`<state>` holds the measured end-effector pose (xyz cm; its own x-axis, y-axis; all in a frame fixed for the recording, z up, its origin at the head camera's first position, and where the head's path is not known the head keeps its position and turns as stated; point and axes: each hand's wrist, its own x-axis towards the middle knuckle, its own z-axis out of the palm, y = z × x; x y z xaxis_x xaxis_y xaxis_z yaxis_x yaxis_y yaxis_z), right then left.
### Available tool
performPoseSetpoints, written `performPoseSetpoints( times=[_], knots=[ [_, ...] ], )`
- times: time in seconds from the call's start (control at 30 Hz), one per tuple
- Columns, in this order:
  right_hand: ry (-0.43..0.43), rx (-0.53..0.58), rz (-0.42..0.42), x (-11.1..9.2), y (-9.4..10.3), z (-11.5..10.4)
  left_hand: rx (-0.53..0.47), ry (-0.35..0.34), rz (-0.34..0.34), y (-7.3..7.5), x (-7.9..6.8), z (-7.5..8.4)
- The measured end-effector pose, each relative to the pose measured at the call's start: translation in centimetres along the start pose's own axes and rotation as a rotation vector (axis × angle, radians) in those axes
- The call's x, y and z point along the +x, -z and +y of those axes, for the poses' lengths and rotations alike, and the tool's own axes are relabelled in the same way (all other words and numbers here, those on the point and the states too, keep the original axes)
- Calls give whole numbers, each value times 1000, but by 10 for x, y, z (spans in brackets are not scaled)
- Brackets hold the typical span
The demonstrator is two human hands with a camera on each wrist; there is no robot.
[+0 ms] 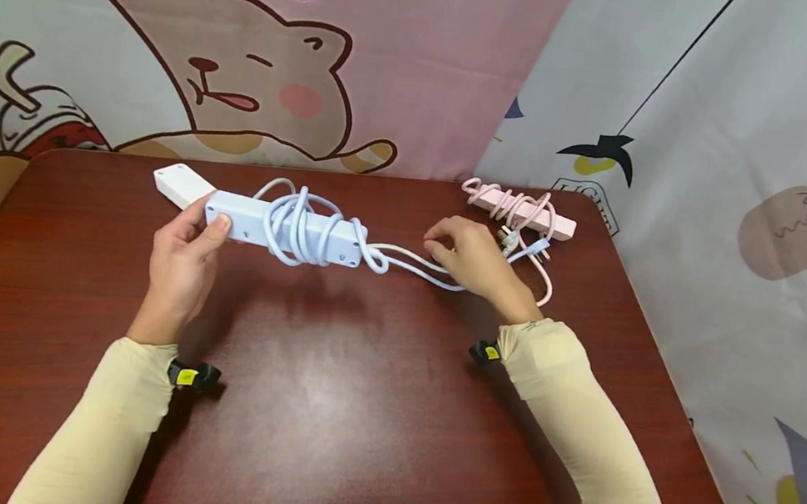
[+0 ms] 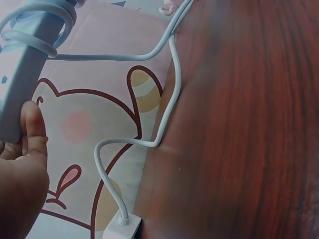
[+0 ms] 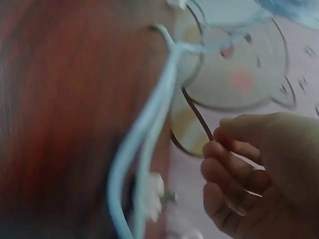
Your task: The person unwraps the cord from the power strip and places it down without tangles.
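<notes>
My left hand (image 1: 184, 254) grips the left end of a light blue power strip (image 1: 248, 220) lifted just off the dark wooden table (image 1: 325, 394). Its cord (image 1: 301, 227) is wound several times round the body. In the left wrist view my thumb (image 2: 32, 134) presses the strip (image 2: 20, 84). The loose cord (image 1: 410, 261) runs right under my right hand (image 1: 471, 256) to its plug (image 1: 507, 239). In the right wrist view the fingers (image 3: 234, 169) are curled with nothing seen in them; the cord (image 3: 149, 114) and plug (image 3: 154, 194) lie just beside them.
A pink power strip (image 1: 522, 208) with its cord wrapped round it lies at the table's far right edge. A white power strip (image 1: 181, 183) lies behind the blue one, its cord (image 2: 172, 89) trailing along the far edge. Cartoon-printed cloth (image 1: 246, 56) hangs behind.
</notes>
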<state>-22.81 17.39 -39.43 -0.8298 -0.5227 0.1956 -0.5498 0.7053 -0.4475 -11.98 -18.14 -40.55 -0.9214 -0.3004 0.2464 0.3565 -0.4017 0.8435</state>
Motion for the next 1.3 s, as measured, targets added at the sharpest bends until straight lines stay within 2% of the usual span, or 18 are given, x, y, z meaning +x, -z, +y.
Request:
performPoseSetpoints(
  times=[0.17, 0.37, 0.57, 0.93, 1.0, 1.1, 1.3],
  knots=[
    [94, -56, -21, 11, -29, -17, -10, 15, 4, 0, -1, -3],
    [120, -81, -40, 31, -54, -34, -18, 16, -14, 3, -2, -3],
    [116, -59, -103, 47, -67, -38, -29, 15, -23, 6, -4, -4],
    [69, 4, -166, 53, -76, -40, -22, 45, -34, 12, -7, -3],
    [64, 19, -158, 55, -77, -40, -32, 51, -41, 13, -8, -4],
    [54, 64, -103, 57, -76, -39, -21, 57, -63, 15, -8, -5],
    [-38, 220, 14, 62, -67, -35, -17, 58, -76, 15, -8, -6]
  ],
)
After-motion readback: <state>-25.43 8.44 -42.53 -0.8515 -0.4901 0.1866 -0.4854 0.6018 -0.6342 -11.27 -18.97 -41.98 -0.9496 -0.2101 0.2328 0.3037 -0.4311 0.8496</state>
